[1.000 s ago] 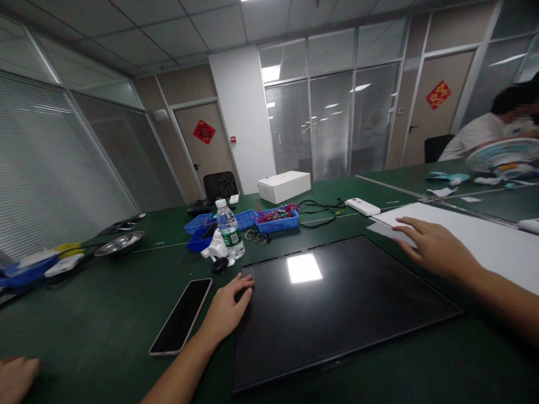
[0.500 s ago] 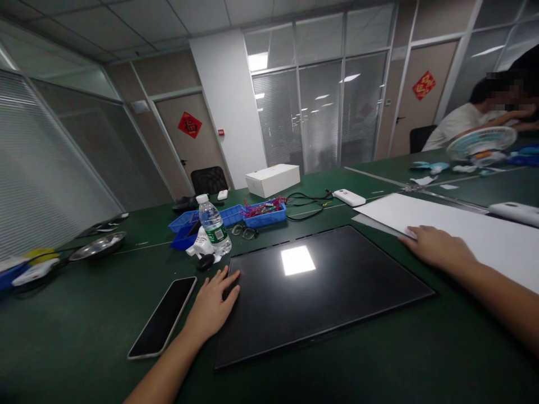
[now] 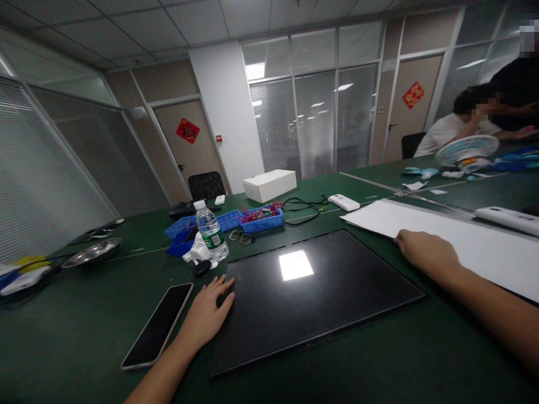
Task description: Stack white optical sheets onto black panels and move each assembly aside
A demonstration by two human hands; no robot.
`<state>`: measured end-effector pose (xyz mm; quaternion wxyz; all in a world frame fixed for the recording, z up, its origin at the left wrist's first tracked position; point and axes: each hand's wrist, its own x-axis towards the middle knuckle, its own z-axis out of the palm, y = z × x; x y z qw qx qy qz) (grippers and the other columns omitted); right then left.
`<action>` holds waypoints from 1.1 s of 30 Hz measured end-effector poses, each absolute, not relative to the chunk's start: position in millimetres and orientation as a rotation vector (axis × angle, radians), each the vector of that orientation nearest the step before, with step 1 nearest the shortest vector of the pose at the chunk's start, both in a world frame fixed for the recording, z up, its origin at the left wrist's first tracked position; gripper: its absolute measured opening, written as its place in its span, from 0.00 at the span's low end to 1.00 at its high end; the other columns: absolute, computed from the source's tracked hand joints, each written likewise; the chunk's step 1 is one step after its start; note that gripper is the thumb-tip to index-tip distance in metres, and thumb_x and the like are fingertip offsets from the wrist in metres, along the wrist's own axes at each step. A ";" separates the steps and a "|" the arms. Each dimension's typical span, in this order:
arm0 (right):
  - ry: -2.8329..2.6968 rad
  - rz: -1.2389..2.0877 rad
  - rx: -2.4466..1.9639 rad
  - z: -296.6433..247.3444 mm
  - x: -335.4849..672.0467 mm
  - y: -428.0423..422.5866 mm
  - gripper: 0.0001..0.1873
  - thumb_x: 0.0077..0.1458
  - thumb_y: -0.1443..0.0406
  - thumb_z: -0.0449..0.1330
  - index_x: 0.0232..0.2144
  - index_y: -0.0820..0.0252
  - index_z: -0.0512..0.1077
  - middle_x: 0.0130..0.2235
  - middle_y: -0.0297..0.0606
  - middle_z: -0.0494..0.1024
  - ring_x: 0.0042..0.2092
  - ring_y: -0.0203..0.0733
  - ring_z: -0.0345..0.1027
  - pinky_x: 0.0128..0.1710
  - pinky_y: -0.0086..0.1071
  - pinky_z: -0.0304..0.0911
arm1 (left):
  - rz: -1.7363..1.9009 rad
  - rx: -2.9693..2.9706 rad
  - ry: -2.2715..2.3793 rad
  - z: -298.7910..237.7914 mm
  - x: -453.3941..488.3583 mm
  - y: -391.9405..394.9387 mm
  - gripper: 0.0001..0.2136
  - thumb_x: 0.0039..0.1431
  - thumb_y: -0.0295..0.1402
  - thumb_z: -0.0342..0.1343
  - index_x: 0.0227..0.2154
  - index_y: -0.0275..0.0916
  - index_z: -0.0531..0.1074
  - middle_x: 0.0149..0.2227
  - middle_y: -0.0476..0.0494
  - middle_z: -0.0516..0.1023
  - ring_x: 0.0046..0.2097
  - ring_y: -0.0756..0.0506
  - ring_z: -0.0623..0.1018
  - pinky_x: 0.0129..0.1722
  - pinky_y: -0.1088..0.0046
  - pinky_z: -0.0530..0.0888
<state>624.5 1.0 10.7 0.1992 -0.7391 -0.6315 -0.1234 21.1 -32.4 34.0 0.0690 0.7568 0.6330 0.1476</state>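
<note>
A large black glossy panel (image 3: 328, 292) lies flat on the green table (image 3: 379, 359). My left hand (image 3: 206, 314) rests open, fingers flat, on the panel's near left corner. A black phone (image 3: 158, 325) lies just left of that hand. My right hand (image 3: 425, 252) is at the edge of a big white sheet (image 3: 458, 238) to the right of the panel. Its fingers are curled at the sheet's edge, and I cannot see whether they grip it.
Behind the panel stand a water bottle (image 3: 210, 231), blue trays (image 3: 236, 221) with small parts, glasses, a black cable, a white box (image 3: 269, 185) and a white remote (image 3: 344, 202). A metal dish (image 3: 92, 252) sits far left. Two people work at the far right by a fan (image 3: 465, 150).
My right hand came down from above the table onto the white sheet's edge and its fingers curled in. My left hand stayed on the panel's corner while the view shifted.
</note>
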 end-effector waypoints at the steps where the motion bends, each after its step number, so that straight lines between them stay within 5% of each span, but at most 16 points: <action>1: -1.764 -0.343 -2.103 13.0 621.8 -0.5 0.32 0.68 0.46 0.42 0.37 0.63 0.75 0.32 0.54 0.77 0.37 0.53 0.71 0.39 0.53 0.63 | 0.448 2.277 1.906 33.9 20.9 -32.1 0.28 0.68 0.47 0.46 0.65 0.40 0.71 0.70 0.37 0.65 0.73 0.35 0.61 0.72 0.47 0.56; 6: -1.771 -0.377 -2.299 32.8 601.6 -10.7 0.27 0.70 0.51 0.41 0.39 0.65 0.71 0.38 0.57 0.78 0.37 0.51 0.73 0.39 0.45 0.63 | 0.452 2.291 1.893 30.5 17.2 -29.4 0.28 0.68 0.47 0.47 0.65 0.41 0.70 0.70 0.37 0.65 0.73 0.35 0.61 0.72 0.46 0.56; 15: -1.964 -0.512 -2.289 62.6 513.8 -32.9 0.21 0.71 0.56 0.39 0.44 0.63 0.67 0.30 0.51 0.76 0.32 0.56 0.74 0.34 0.40 0.59 | 0.437 2.274 1.904 35.0 15.0 -34.2 0.27 0.68 0.46 0.47 0.65 0.41 0.70 0.71 0.38 0.64 0.73 0.35 0.61 0.72 0.46 0.56; 18: -2.221 -0.507 -2.074 56.7 474.5 -41.5 0.18 0.71 0.57 0.42 0.43 0.60 0.68 0.32 0.47 0.77 0.32 0.49 0.73 0.35 0.37 0.58 | 0.450 2.266 1.903 35.0 13.7 -34.1 0.27 0.68 0.46 0.47 0.65 0.41 0.71 0.70 0.38 0.64 0.72 0.36 0.62 0.72 0.47 0.56; 25: -2.638 -0.676 -0.684 38.5 421.6 -65.2 0.11 0.70 0.65 0.50 0.33 0.59 0.65 0.29 0.35 0.71 0.31 0.38 0.59 0.37 0.36 0.47 | 0.546 2.244 1.870 23.1 4.2 -22.9 0.26 0.69 0.41 0.45 0.64 0.40 0.71 0.69 0.38 0.66 0.72 0.36 0.62 0.72 0.47 0.57; 33: -2.623 -0.616 -0.536 40.8 405.4 -79.4 0.11 0.69 0.60 0.54 0.34 0.59 0.65 0.31 0.34 0.70 0.33 0.38 0.58 0.36 0.36 0.45 | 0.575 2.195 1.844 25.4 3.3 -24.8 0.30 0.71 0.48 0.41 0.67 0.36 0.67 0.70 0.39 0.65 0.73 0.37 0.61 0.73 0.49 0.54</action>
